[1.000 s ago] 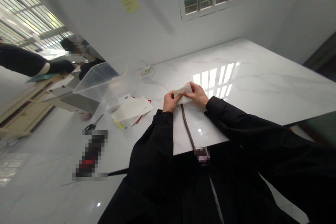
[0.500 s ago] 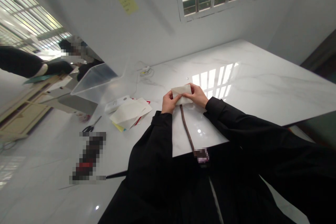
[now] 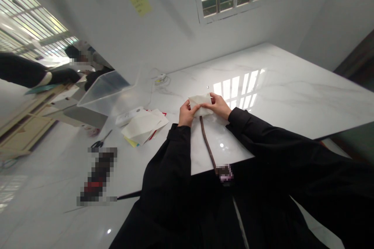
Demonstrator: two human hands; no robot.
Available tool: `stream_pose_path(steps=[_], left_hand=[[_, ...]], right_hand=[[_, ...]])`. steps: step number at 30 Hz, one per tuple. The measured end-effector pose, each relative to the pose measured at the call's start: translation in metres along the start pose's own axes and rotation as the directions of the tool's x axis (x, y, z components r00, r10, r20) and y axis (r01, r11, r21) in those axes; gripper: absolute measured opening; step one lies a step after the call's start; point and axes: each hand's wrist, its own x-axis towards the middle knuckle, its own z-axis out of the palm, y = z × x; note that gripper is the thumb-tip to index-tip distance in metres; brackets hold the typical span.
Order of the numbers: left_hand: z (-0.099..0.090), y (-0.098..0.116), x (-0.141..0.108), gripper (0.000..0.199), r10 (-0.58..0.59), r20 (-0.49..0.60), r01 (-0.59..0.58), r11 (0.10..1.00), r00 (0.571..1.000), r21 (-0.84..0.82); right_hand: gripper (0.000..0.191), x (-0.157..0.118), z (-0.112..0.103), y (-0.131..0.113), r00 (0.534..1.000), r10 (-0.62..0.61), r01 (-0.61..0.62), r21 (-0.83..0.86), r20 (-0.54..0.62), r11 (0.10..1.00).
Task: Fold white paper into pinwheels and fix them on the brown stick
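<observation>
A folded cream sheet of paper or cloth (image 3: 200,103) sits on the white marble table top (image 3: 292,85), pinched between both my hands. My left hand (image 3: 186,113) grips its near left side, and my right hand (image 3: 217,106) holds its right side with the fingertips. Part of the sheet is hidden by my fingers. A thin brown strap (image 3: 207,144) runs from under the sheet towards the near table edge. It ends at a pixelated tag (image 3: 224,173). Black sleeves cover both my arms.
A clear plastic box (image 3: 105,93) stands at the far left of the table, beside a stack of loose papers (image 3: 142,126) and a white item (image 3: 128,116). Scissors (image 3: 101,142) and a pixelated object (image 3: 98,175) lie nearer. A co-worker (image 3: 82,60) stands beyond the box.
The cream sheet sits a little flatter between my hands, and its right corner is less raised. My hands have stayed on it, and the view has drifted slightly.
</observation>
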Motion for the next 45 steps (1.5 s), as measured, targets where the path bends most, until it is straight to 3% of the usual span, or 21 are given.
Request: stream_pose_path(steps=[8,24,36,45], left_hand=[[-0.0020,-0.0049,0.0038,0.065,0.026,0.029,-0.025,0.999,0.999,-0.033],[0.0006,-0.0006,0.0028,0.059,-0.019,0.037,0.022,0.996,0.999,-0.082],[-0.0006,-0.0024,0.0026,0.060,-0.008,0.042,0.011,0.997,0.999,-0.081],[0.0020,0.0025,0.0010,0.057,-0.040,0.024,0.043,0.989,0.999,-0.139]], right_hand=[[0.044,0.0022,-0.0017,0.0021,0.998,-0.026,0.028,-0.041,0.051,0.999],[0.039,0.0027,-0.0037,0.0024,0.999,0.034,-0.034,0.006,-0.011,0.999],[0.032,0.0047,-0.0037,0.0063,0.999,0.026,-0.027,-0.071,-0.019,0.997],[0.042,0.0045,-0.0029,0.0056,0.999,0.038,-0.038,0.065,-0.009,0.997]])
